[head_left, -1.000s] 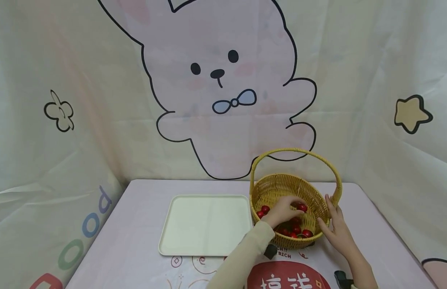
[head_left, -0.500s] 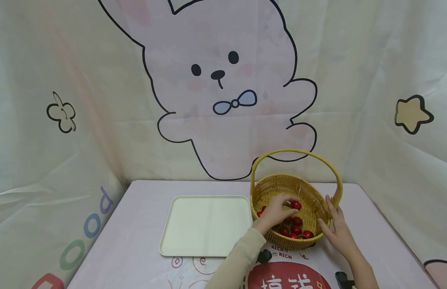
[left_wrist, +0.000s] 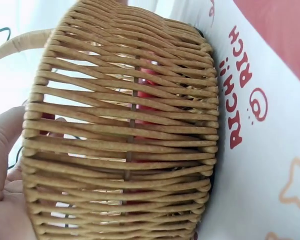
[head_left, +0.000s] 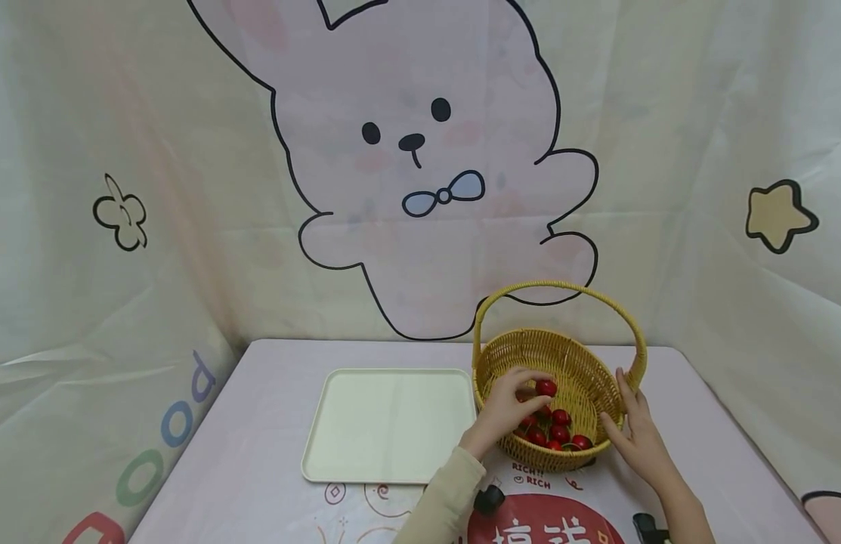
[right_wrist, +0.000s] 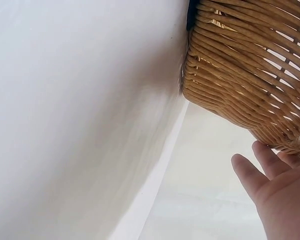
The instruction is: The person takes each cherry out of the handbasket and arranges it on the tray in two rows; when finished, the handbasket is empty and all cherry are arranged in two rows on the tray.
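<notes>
A yellow wicker basket with a tall arched handle holds several red cherries, some with green stems. My left hand reaches over its left rim and pinches a single cherry between thumb and fingertips, above the others. In the left wrist view, the basket's woven side hides most of that hand. My right hand rests against the basket's right side by the foot of the handle. Seen from the right wrist, its straight fingers touch the outside of the weave.
Left of the basket, a cream rectangular tray lies flat on the table, its right edge close to the basket. The white tablecloth carries red printed lettering in front. Behind stands a curtain with a cartoon bear.
The left hand has drawn leftward inside the basket with the pinched cherry, uncovering more cherries below. My right hand stays at the basket's side.
</notes>
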{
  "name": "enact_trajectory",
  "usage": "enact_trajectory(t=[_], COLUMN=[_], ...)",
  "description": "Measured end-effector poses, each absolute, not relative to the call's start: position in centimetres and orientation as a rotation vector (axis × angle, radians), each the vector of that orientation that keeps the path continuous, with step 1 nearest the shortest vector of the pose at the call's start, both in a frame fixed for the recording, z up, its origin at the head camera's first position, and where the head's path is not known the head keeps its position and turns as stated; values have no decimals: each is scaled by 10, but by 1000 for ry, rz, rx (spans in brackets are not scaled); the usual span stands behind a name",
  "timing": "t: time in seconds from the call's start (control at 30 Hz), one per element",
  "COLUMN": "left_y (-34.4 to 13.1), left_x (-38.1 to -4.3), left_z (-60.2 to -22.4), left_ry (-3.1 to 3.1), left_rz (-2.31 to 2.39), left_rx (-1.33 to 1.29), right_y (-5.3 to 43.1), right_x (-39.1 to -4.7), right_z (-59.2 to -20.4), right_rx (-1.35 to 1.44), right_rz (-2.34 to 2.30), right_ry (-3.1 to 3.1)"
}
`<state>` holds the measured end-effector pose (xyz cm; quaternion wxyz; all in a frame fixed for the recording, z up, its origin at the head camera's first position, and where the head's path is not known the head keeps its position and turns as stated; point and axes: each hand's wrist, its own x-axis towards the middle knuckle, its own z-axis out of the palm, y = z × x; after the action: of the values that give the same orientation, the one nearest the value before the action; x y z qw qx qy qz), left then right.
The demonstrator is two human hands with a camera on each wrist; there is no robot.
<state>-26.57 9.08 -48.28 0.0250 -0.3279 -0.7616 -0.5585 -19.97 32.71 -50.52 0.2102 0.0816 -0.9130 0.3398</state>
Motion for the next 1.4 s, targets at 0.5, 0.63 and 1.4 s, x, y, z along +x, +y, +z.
enact_trajectory(t=[0.5, 0.63, 1.4], left_y=[66, 56, 2], left_x=[-253, -250, -232], left_z=[-485, -487, -455], left_ry=[-2296, -2305, -2201], left_rz=[-1747, -1762, -1755], left_rx=[-949, -949, -953], right_y=[326, 325, 328], right_x=[-197, -197, -200], right_z=[-504, -505, -508], right_rx=[209, 222, 225], right_rz=[942, 948, 945], right_ry=[-2545, -2538, -2534])
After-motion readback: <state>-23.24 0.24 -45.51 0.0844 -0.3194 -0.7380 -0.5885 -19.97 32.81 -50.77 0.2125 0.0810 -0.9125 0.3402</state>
